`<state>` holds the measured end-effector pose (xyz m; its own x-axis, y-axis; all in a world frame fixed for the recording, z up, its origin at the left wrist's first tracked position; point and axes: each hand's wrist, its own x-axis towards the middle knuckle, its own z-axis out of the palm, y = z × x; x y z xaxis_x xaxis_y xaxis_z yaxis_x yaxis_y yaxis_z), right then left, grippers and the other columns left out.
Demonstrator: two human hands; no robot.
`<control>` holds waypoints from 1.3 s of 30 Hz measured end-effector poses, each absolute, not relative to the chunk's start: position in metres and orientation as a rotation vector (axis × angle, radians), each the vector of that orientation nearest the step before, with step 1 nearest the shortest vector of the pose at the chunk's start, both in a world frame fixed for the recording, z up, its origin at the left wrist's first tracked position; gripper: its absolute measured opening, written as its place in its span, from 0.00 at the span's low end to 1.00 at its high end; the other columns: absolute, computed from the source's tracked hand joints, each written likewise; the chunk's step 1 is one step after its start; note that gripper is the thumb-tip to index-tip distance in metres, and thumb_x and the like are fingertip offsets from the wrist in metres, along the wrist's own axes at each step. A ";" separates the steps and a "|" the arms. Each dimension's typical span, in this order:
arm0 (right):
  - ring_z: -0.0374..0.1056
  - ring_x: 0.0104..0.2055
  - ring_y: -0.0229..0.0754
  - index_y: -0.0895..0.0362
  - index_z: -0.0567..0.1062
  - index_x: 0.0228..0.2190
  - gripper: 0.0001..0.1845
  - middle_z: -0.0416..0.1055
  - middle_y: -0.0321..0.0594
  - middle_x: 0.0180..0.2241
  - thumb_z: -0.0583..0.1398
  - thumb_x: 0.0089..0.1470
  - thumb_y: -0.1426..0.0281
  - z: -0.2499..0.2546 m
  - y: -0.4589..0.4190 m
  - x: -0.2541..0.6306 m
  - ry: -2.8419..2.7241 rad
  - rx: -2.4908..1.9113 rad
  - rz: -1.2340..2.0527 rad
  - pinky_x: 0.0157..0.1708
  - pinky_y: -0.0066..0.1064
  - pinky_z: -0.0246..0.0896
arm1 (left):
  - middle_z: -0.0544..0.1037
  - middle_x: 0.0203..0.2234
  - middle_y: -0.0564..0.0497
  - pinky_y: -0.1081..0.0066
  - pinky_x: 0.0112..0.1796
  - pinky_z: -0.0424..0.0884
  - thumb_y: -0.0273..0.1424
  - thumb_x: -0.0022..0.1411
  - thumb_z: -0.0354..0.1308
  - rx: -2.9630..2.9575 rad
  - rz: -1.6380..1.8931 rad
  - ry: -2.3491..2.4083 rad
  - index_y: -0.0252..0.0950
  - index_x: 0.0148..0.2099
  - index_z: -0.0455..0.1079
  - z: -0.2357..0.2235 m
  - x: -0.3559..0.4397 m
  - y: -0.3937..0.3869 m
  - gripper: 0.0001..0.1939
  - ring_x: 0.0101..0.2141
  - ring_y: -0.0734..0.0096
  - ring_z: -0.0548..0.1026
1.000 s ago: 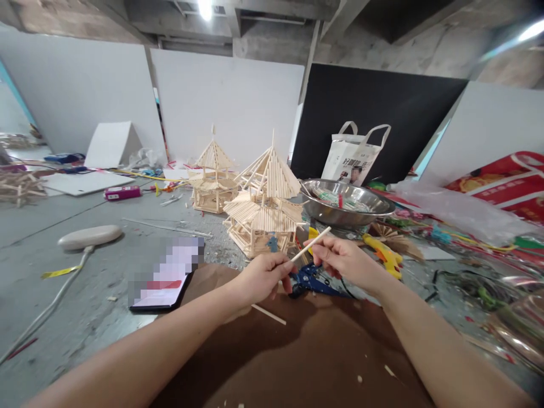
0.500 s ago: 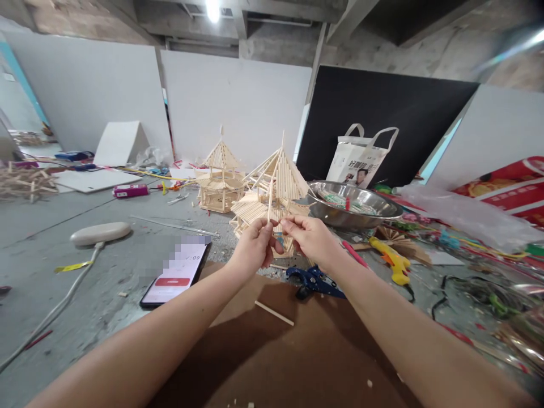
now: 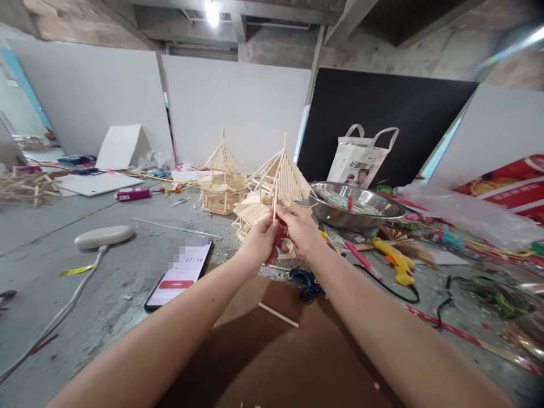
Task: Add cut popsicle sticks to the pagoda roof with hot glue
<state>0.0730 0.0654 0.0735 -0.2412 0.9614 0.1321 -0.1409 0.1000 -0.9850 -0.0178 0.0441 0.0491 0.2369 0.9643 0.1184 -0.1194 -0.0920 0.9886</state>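
My left hand point(image 3: 260, 242) is closed on a thin wooden stick point(image 3: 275, 203), which points up, nearly upright. Pressed close beside it, my right hand point(image 3: 300, 231) pinches the same stick low down; its lower end is hidden among the fingers. Just behind both hands stands a pavilion model built of wooden sticks point(image 3: 287, 175), its pointed roof partly covered with slats and its lower part half hidden. On the brown board point(image 3: 238, 351) below lies another loose stick point(image 3: 279, 315). Blue cutters point(image 3: 306, 281) lie under my right wrist, partly covered by it.
Left of my hands lies a phone point(image 3: 181, 277) with a timer. Behind is a second pavilion model point(image 3: 221, 181). A steel bowl point(image 3: 361, 222), a yellow glue gun point(image 3: 395, 260) and a pink pen-like tool point(image 3: 361, 259) are on the right. A white corded device point(image 3: 104, 236) sits left.
The stick has swung from slanting between my hands to nearly upright. My right hand has moved left against my left hand. The view has shifted slightly.
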 end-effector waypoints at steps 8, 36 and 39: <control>0.52 0.08 0.30 0.58 0.70 0.29 0.12 0.60 0.29 0.11 0.56 0.43 0.63 0.073 0.072 0.074 -1.318 -0.916 1.367 0.06 0.22 0.44 | 0.67 0.13 0.58 0.82 0.08 0.48 0.39 0.59 0.40 1.299 1.121 0.935 0.34 0.40 0.58 0.052 -0.015 0.047 0.14 0.05 0.85 0.56; 0.61 0.21 0.30 0.59 0.71 0.23 0.04 0.68 0.34 0.21 0.55 0.44 0.74 0.085 0.084 0.066 -0.955 -0.958 1.424 0.16 0.21 0.49 | 0.68 0.12 0.56 0.81 0.08 0.46 0.39 0.60 0.41 1.251 1.100 0.906 0.34 0.33 0.58 0.054 -0.014 0.051 0.13 0.05 0.84 0.55; 0.61 0.22 0.30 0.58 0.71 0.23 0.04 0.68 0.34 0.21 0.55 0.44 0.74 0.086 0.083 0.066 -0.929 -0.954 1.450 0.16 0.20 0.49 | 0.67 0.11 0.56 0.81 0.07 0.47 0.39 0.59 0.41 1.248 1.109 0.902 0.34 0.32 0.58 0.054 -0.014 0.051 0.13 0.05 0.83 0.55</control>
<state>0.0662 0.0833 0.0855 -0.0619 0.9962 -0.0607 -0.3616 -0.0791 -0.9290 -0.0139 0.0512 0.0543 0.2502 0.9664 0.0581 -0.1407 -0.0231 0.9898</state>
